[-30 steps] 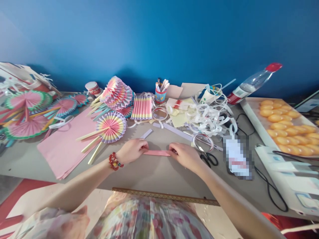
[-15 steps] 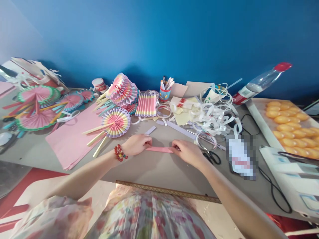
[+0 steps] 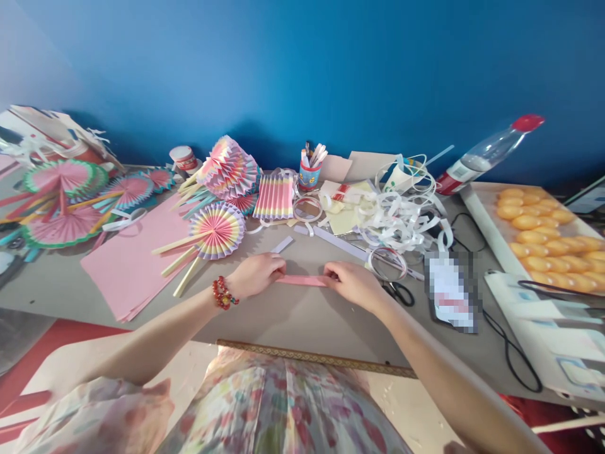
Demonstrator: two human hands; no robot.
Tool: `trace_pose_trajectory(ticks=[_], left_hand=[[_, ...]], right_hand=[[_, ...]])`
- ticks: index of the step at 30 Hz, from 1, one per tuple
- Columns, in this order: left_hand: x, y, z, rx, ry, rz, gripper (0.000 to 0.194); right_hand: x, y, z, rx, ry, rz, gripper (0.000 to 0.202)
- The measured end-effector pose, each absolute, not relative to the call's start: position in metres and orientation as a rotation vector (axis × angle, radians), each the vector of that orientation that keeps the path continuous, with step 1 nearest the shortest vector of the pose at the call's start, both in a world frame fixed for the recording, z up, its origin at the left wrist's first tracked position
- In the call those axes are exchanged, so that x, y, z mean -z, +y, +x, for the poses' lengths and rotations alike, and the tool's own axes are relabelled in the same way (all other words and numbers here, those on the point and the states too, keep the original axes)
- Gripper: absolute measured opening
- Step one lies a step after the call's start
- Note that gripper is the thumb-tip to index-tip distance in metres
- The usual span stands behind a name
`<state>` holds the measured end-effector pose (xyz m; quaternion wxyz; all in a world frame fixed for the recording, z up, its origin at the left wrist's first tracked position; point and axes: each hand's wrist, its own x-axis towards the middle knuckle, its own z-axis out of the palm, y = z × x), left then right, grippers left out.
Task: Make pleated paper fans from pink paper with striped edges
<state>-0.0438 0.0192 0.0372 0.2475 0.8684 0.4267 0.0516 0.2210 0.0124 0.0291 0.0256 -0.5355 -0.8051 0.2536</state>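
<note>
A pink paper strip (image 3: pixel 303 280) lies level, low over the near middle of the table (image 3: pixel 293 321), its ends pinched by the hands: the left hand (image 3: pixel 258 275) grips one end, the right hand (image 3: pixel 353 285) the other, with the hands apart and the strip between them. It looks narrow and flat; whether it is folded in layers or touches the tabletop, I cannot tell. It is attached to nothing visible. Just beyond the left hand is a short lilac strip (image 3: pixel 282 244); a longer lilac strip (image 3: pixel 338 241) runs toward a tape roll (image 3: pixel 404 267), with black scissors (image 3: pixel 401 294) beside the right hand. Left of these, a round striped fan (image 3: pixel 217 231), pleated and fitted with pale sticks, seems complete, as do the green-edged fans (image 3: pixel 61 180) farther left. A striped pleated piece (image 3: pixel 274 197) is folded but not opened into a round, and shows no sticks. The pink sheets (image 3: pixel 127 258) lie flat and unpleated, partly under the striped fan's sticks. White paper curls (image 3: pixel 401 221) are heaped farther back.
</note>
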Motion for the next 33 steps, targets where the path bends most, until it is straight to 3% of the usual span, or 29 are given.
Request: trace_pose_trajectory(ticks=[8, 33], left_hand=[[-0.038, 0.021, -0.044, -0.13, 1.155, 2.344, 0.018], [-0.038, 0.025, -0.044, -0.076, 1.166, 2.288, 0.019]], right_hand=[[-0.035, 0.022, 0.234, -1.012, -2.501, -1.501, 0.015], [-0.024, 0.022, 0.233, -0.931, -2.442, -1.534, 0.01]])
